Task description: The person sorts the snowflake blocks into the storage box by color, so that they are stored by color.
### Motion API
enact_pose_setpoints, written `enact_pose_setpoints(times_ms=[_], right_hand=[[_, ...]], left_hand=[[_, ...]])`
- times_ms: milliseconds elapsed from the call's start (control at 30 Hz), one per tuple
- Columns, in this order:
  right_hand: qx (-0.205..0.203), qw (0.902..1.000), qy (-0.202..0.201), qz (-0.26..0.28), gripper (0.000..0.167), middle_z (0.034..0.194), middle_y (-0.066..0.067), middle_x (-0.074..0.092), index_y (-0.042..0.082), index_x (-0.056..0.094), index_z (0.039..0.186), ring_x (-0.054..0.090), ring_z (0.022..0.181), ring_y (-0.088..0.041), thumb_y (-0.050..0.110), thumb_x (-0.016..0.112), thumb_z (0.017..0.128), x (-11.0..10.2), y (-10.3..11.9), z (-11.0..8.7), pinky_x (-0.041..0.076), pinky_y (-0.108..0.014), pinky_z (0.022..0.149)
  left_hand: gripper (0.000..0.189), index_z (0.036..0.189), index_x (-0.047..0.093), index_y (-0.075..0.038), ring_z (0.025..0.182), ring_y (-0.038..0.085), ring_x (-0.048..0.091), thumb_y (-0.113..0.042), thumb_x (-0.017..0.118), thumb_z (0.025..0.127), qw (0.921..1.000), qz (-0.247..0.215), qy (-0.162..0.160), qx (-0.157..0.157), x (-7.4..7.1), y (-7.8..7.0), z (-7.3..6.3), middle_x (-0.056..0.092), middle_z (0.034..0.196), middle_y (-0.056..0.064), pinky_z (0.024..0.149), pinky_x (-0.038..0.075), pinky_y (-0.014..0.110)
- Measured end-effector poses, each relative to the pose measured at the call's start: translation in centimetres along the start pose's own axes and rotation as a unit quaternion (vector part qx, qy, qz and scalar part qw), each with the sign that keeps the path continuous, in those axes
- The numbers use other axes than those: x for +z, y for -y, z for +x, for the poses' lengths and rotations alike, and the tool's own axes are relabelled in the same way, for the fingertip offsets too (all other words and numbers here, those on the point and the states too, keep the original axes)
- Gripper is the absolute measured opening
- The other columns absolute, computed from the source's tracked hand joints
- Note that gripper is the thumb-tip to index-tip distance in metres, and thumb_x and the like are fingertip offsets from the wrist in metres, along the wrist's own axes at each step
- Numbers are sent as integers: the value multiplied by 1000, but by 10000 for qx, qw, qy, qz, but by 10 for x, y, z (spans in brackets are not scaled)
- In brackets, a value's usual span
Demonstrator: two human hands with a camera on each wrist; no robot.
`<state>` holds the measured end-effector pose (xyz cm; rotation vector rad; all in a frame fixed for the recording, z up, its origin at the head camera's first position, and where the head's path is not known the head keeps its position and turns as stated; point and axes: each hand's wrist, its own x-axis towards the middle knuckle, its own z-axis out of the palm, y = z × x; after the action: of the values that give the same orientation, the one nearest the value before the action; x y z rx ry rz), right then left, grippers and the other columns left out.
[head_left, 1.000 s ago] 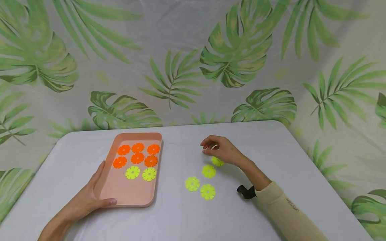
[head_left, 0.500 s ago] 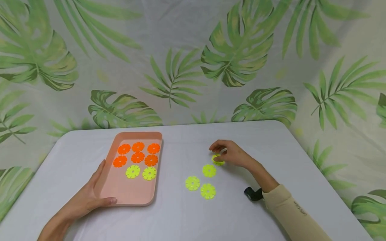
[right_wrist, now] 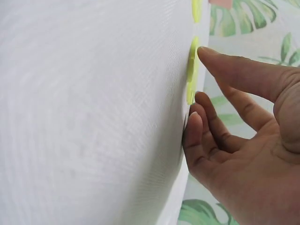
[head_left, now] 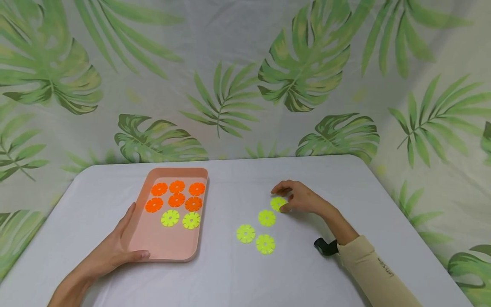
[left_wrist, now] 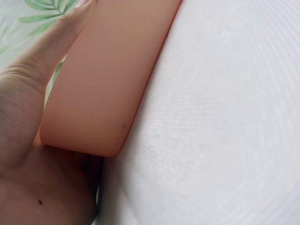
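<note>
My left hand grips the near left corner of a pink tray, thumb over the near rim and fingers along its left side. The left wrist view shows the tray wall against the palm. Several orange notched discs and two yellow-green ones lie in the tray. At right, my right hand is low around the farthest loose yellow-green notched disc, which lies flat. The right wrist view puts the thumb tip right at that disc, the other fingers loosely bent by its edge.
Three more yellow-green discs, one being the nearest disc, lie on the white tabletop between the tray and my right hand. A black device sits at my right wrist. A leaf-print cloth hangs behind the table.
My right hand has moved right and down to the farthest loose disc, its thumb now at the disc's near right edge. My left hand and the tray have stayed in place.
</note>
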<state>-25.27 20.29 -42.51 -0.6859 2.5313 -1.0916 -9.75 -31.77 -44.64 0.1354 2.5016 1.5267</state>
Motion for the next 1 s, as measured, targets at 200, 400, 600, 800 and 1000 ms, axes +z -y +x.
enact_pose_setpoints(times_ms=[200,400,600,800,1000], right_hand=[[120,9997,123,-194,47,129,-13,68,5,69,126,59,115,-28,5,86,82,-2,1,0,49,-38,94],[193,9989,224,-353,46,124,-13,69,4,71,126,58,107,-26,8,87,83,-2,1,1,49,-36,93],[314,9980,222,-493,39,115,-11,68,6,74,120,57,101,-23,9,86,83,-5,5,3,48,-33,89],[555,9978,246,-272,28,112,-11,72,5,76,113,63,97,-20,7,83,86,-8,7,5,53,-27,81],[432,9985,319,-76,24,104,-13,71,3,75,110,62,93,-20,5,81,87,-11,6,5,54,-30,79]], left_hand=[[130,165,-10,-45,152,52,4,-15,85,82,10000,64,-11,-33,0,-2,0,-9,175,22,113,7,82],[130,165,-9,-45,151,51,4,-13,85,81,10000,-13,-27,34,0,-1,0,-8,175,22,113,5,80],[130,165,-9,-46,151,51,5,-14,85,82,10000,-32,-20,4,1,0,0,-8,175,22,113,6,80],[130,165,-10,-46,150,51,6,-15,85,82,10000,3,-5,-67,0,-1,0,-8,175,23,112,9,79],[130,165,-10,-45,152,51,6,-16,85,82,9999,96,-13,-92,0,-2,0,-8,175,23,112,9,81]])
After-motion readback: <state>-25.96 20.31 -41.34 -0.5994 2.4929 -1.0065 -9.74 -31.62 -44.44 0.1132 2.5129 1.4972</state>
